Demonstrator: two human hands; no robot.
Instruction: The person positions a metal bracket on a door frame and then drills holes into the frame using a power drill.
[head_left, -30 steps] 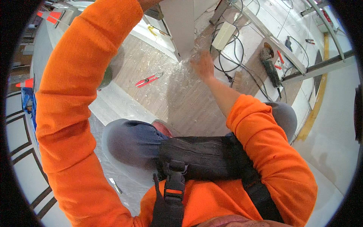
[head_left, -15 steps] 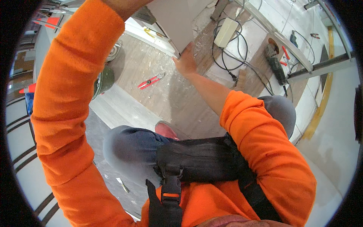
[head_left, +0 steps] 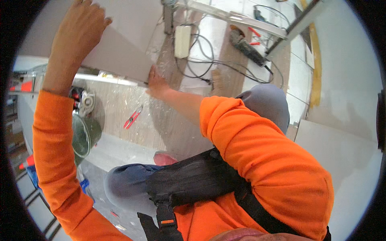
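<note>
Grey panel [head_left: 124, 44]: upper face pressed by left hand [head_left: 78, 30], fingers spread; lower corner gripped by right hand [head_left: 157, 84]. Red pliers [head_left: 132, 117] laid on floor below.

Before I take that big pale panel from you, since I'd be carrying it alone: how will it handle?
The pale panel looks stiff: its edges stay straight, with the left hand flat on its face and the right hand at its lower corner. Needing both hands hints it is heavy or awkward. The smooth face may be slippery, and the corner could chip.
</note>
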